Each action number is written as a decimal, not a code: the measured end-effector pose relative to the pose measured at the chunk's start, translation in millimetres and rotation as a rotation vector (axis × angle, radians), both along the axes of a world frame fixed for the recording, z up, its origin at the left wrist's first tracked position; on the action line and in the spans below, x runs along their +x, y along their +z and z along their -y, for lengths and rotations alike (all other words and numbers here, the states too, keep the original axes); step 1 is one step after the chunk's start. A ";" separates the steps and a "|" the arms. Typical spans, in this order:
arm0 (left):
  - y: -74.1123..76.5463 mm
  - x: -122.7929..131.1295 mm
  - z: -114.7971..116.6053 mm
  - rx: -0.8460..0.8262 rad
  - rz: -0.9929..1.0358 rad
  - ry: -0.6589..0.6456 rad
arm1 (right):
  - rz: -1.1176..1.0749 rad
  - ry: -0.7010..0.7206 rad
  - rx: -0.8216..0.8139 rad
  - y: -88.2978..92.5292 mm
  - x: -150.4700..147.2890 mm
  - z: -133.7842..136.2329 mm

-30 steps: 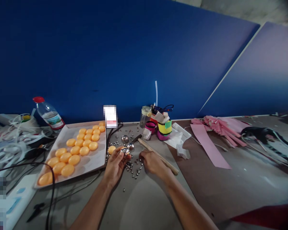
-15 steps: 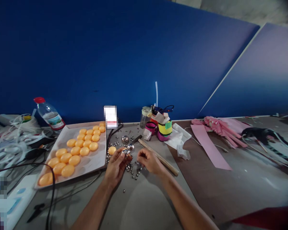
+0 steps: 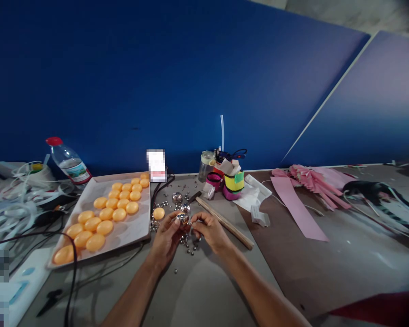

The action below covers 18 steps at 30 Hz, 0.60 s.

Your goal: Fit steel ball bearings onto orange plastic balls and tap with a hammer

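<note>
Silver and shiny, a small ball sits in the fingertips of the person's left hand, over a grey bench. The right hand is close beside it, thumb and forefinger narrowed; from where I stand I cannot tell whether they pinch anything or touch the ball. Loose silver beads lie below and around, and two more silver balls stand just beyond. To their left rests a plain orange ball, near a white tray of orange balls. Slipping looks the likeliest trouble: the held ball is round and seems slick, so too firm a push could spin it free, and its fall might scatter the beads. A knocked wrist could also send the lone orange ball rolling, as nothing appears to fix it.
</note>
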<state>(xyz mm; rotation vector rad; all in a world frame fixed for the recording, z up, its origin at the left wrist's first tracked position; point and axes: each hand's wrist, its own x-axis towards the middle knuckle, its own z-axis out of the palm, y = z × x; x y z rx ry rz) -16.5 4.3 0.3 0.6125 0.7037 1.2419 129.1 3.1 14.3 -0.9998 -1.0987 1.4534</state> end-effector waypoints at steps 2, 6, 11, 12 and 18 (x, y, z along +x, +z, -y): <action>-2.5 0.8 0.0 0.010 0.000 -0.006 | 0.005 0.002 -0.002 -1.1 -2.4 0.7; -5.2 1.8 0.4 0.030 -0.014 -0.024 | 0.023 -0.005 -0.001 -2.1 -5.5 1.3; -1.6 3.2 2.4 0.036 -0.045 -0.005 | 0.057 -0.017 0.004 -4.5 -6.3 0.7; -0.7 3.5 2.8 0.032 -0.051 -0.002 | 0.054 -0.020 0.001 -5.0 -6.5 0.7; 0.2 5.0 2.7 0.034 -0.093 0.017 | 0.075 -0.052 0.001 -6.0 -7.8 1.4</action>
